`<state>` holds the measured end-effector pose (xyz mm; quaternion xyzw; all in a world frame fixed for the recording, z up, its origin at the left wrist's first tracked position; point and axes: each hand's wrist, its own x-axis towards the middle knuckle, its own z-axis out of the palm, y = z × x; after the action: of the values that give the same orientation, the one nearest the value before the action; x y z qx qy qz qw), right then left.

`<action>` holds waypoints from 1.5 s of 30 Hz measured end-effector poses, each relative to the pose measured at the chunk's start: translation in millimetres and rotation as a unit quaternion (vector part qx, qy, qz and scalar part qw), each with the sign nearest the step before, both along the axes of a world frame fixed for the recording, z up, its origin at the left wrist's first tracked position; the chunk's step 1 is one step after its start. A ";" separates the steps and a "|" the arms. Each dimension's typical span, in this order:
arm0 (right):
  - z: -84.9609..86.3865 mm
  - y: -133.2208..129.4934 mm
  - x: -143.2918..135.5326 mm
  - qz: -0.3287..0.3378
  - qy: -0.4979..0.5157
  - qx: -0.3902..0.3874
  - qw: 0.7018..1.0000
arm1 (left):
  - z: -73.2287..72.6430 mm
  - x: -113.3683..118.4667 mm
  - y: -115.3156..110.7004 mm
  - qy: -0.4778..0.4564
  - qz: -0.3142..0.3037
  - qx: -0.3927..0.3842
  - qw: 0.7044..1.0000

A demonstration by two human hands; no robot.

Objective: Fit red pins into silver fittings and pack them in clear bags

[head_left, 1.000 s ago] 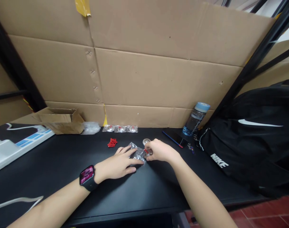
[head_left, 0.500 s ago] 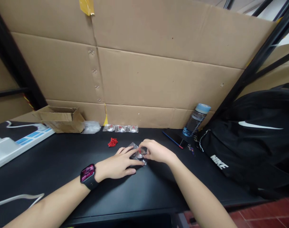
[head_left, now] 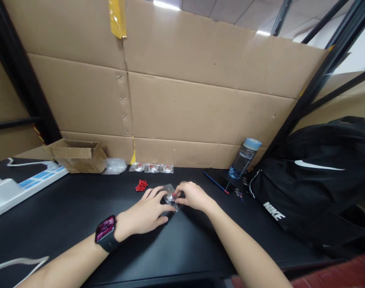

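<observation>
A small clear plastic packet [head_left: 169,189] lies on the black table between my hands, with a shiny round silvery thing and a bit of red inside or on it. My left hand [head_left: 146,212], a smartwatch [head_left: 106,232] on its wrist, lies with fingers spread, its fingertips resting on the packet's left side. Thumb and fingers of my right hand [head_left: 192,196] pinch at the packet's right side, close to the red bit; the fingertips partly hide what they grip. Behind my left hand is a small pile of red pieces [head_left: 141,185].
Three similar filled packets [head_left: 152,168] line up along the cardboard wall [head_left: 182,112]. An open cardboard box [head_left: 80,158] and clear plastic bags [head_left: 114,165] stand left of them. A power strip [head_left: 35,182] is far left; a phone [head_left: 220,180], water bottle [head_left: 244,160] and black backpack [head_left: 314,188] are right.
The camera view has tilted up a little. My right fingers now sit nearer the red bit at the packet's edge, and more of the packet shows between my hands.
</observation>
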<state>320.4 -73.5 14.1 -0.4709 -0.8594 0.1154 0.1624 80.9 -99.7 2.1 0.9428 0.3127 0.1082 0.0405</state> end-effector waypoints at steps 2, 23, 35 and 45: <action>-0.4 -0.6 -0.8 -0.006 0.001 0.003 1.000 | -1.0 2.5 -5.6 -0.006 0.024 0.009 1.000; -25.3 16.0 -32.8 -0.105 -0.069 0.156 0.980 | 0.9 -3.9 -1.1 0.016 0.007 -0.052 0.998; 1.2 13.9 4.2 0.065 0.135 0.039 0.988 | 20.9 -26.5 38.6 -0.088 0.001 -0.032 0.996; -4.5 18.0 12.6 0.074 0.090 0.029 0.993 | -2.4 6.7 28.4 -0.101 -0.011 0.036 0.994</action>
<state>333.0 -55.5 9.6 -0.3889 -0.8766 0.1443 0.2439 87.7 -71.3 -0.3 0.9315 0.2921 0.2131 0.0389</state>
